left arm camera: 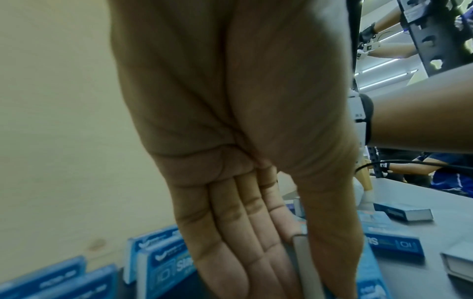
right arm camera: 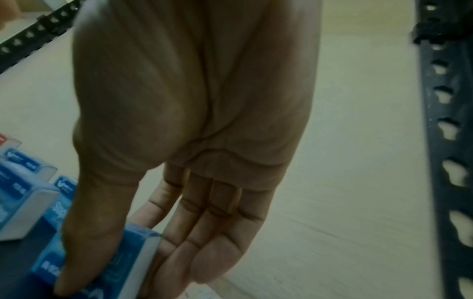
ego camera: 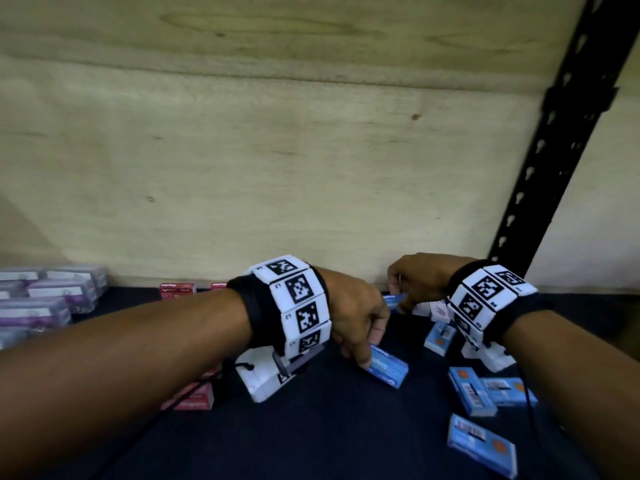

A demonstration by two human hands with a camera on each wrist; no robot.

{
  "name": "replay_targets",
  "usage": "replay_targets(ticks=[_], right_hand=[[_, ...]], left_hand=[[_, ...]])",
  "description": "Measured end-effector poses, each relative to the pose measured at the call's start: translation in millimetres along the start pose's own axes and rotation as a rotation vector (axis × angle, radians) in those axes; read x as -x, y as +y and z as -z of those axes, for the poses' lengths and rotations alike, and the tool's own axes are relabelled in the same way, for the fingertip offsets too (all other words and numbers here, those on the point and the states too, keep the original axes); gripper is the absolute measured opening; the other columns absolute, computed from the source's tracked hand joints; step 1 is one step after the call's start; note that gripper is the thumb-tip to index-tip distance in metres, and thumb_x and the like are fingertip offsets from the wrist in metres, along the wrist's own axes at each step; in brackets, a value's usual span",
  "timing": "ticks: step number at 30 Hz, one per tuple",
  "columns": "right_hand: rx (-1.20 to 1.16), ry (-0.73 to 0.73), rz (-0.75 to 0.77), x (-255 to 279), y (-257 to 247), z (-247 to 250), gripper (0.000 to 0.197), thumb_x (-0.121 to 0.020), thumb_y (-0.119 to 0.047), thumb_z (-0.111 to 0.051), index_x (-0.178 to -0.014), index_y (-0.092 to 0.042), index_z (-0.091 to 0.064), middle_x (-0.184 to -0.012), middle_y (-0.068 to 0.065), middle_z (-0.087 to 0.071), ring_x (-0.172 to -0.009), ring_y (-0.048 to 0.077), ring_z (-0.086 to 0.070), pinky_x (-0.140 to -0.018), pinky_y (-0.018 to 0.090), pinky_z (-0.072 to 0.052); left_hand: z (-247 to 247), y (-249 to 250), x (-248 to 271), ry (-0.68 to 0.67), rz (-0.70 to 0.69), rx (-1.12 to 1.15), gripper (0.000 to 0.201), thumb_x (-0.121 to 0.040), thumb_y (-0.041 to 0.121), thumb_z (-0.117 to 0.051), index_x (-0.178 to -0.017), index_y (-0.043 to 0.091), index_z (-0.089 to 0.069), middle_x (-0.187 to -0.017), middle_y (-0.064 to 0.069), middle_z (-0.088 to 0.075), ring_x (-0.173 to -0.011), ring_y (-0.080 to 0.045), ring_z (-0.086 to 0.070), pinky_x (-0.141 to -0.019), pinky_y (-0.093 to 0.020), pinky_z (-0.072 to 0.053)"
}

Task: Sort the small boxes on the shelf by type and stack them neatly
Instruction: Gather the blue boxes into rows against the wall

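Observation:
My left hand [ego camera: 363,353] reaches down at the middle of the dark shelf [ego camera: 311,431] and pinches a blue staples box [ego camera: 389,370] between thumb and fingers. In the left wrist view my left hand [left arm camera: 302,287] grips that box by its grey side [left arm camera: 305,257]. Further back, near the wall, my right hand [ego camera: 398,296] holds a second blue box [ego camera: 394,301]. The right wrist view shows my right hand [right arm camera: 133,279] with thumb on top of this box [right arm camera: 128,254] and fingers beneath. Several more blue boxes [ego camera: 471,391] lie scattered at the right.
Red boxes [ego camera: 177,291] stand by the back wall and more [ego camera: 194,398] lie under my left forearm. Purple boxes [ego camera: 48,299] are stacked at the far left. A plywood wall [ego camera: 277,150] closes the back. A black perforated post [ego camera: 554,150] rises at the right.

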State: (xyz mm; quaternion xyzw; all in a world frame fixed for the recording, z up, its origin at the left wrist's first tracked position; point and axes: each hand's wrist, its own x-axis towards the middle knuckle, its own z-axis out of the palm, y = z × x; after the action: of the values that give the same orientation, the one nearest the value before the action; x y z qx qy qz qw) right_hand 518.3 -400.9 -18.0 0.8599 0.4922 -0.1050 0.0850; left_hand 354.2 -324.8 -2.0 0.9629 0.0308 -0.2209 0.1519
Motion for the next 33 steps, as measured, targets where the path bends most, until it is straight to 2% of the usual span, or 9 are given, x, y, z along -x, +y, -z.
replay_targets(ticks=[4,8,11,13,16,20,23,27,33], right_hand=[[-0.091,-0.029,0.005,12.3,-1.7,8.7,0.019,-0.083,-0.03,-0.074,-0.096,-0.026,-0.062,-0.086,0.001,-0.073,-0.069,0.013,-0.061,-0.06,0.024,-0.044],[-0.105,-0.085,0.017,22.8,-10.7,14.7,0.007,-0.084,-0.019,-0.072,-0.084,-0.018,-0.065,-0.072,-0.002,-0.067,-0.061,0.013,-0.057,-0.058,0.024,-0.046],[-0.053,-0.112,0.025,24.0,-22.4,11.7,0.009,-0.084,-0.021,-0.073,-0.084,-0.018,-0.065,-0.069,-0.004,-0.061,-0.059,0.012,-0.053,-0.056,0.023,-0.043],[-0.06,-0.109,0.048,23.2,-30.8,9.3,0.011,-0.083,-0.023,-0.075,-0.087,-0.017,-0.066,-0.071,-0.003,-0.06,-0.062,0.013,-0.054,-0.057,0.024,-0.043],[-0.093,-0.084,0.105,22.6,-42.7,5.9,0.011,-0.081,-0.025,-0.076,-0.084,-0.022,-0.066,-0.071,-0.006,-0.061,-0.065,0.014,-0.055,-0.063,0.028,-0.046],[-0.135,-0.11,0.119,22.3,-57.2,-0.4,0.025,-0.078,-0.03,-0.08,-0.075,-0.027,-0.055,-0.069,-0.008,-0.057,-0.059,0.014,-0.053,-0.06,0.026,-0.044],[-0.12,-0.129,0.114,23.1,-60.9,-3.0,0.022,-0.079,-0.029,-0.08,-0.086,-0.027,-0.059,-0.073,-0.008,-0.062,-0.06,0.012,-0.058,-0.064,0.025,-0.048],[-0.091,-0.121,0.116,24.7,-61.0,-3.9,0.024,-0.081,-0.025,-0.078,-0.101,-0.024,-0.065,-0.09,0.001,-0.073,-0.063,0.012,-0.061,-0.062,0.02,-0.047],[-0.161,-0.141,0.082,27.0,-53.7,-2.0,0.022,-0.079,-0.022,-0.08,-0.091,-0.025,-0.062,-0.097,0.005,-0.075,-0.07,0.016,-0.061,-0.068,0.026,-0.052]], left_hand=[[9.2,-13.9,17.7,0.034,0.038,-0.006,0.023,-0.084,0.022,-0.073,-0.105,0.019,-0.063,-0.096,-0.008,-0.074,-0.076,-0.011,-0.063,-0.073,-0.026,-0.051],[18.1,-30.4,35.5,0.079,0.089,-0.063,0.021,-0.086,0.022,-0.068,-0.107,0.023,-0.069,-0.091,-0.002,-0.073,-0.077,-0.009,-0.064,-0.072,-0.021,-0.049],[18.1,-42.3,39.7,0.055,0.146,-0.123,0.02,-0.088,0.023,-0.067,-0.107,0.023,-0.071,-0.087,0.002,-0.07,-0.08,-0.011,-0.064,-0.081,-0.028,-0.052],[14.8,-47.9,40.4,0.053,0.164,-0.164,0.02,-0.089,0.023,-0.066,-0.109,0.023,-0.071,-0.098,0.0,-0.071,-0.092,-0.016,-0.066,-0.085,-0.031,-0.053],[8.6,-50.8,39.8,0.082,0.145,-0.176,0.023,-0.092,0.022,-0.065,-0.114,0.022,-0.07,-0.108,0.003,-0.068,-0.097,-0.015,-0.063,-0.081,-0.027,-0.049],[4.7,-48.5,38.3,0.048,0.117,-0.212,0.041,-0.087,0.017,-0.072,-0.127,0.021,-0.062,-0.112,0.001,-0.061,-0.091,-0.013,-0.053,-0.076,-0.025,-0.044],[2.6,-48.9,38.1,0.014,0.132,-0.182,0.05,-0.082,0.011,-0.076,-0.128,0.017,-0.058,-0.104,0.003,-0.057,-0.087,-0.014,-0.052,-0.064,-0.021,-0.042],[1.7,-52.0,41.8,0.034,0.143,-0.176,0.048,-0.081,0.015,-0.078,-0.125,0.014,-0.059,-0.108,-0.002,-0.061,-0.083,-0.013,-0.052,-0.061,-0.021,-0.043],[-1.5,-57.9,48.0,0.025,0.247,-0.21,0.037,-0.084,0.026,-0.075,-0.116,0.01,-0.064,-0.068,0.01,-0.054,-0.054,-0.001,-0.048,-0.049,-0.017,-0.04]])
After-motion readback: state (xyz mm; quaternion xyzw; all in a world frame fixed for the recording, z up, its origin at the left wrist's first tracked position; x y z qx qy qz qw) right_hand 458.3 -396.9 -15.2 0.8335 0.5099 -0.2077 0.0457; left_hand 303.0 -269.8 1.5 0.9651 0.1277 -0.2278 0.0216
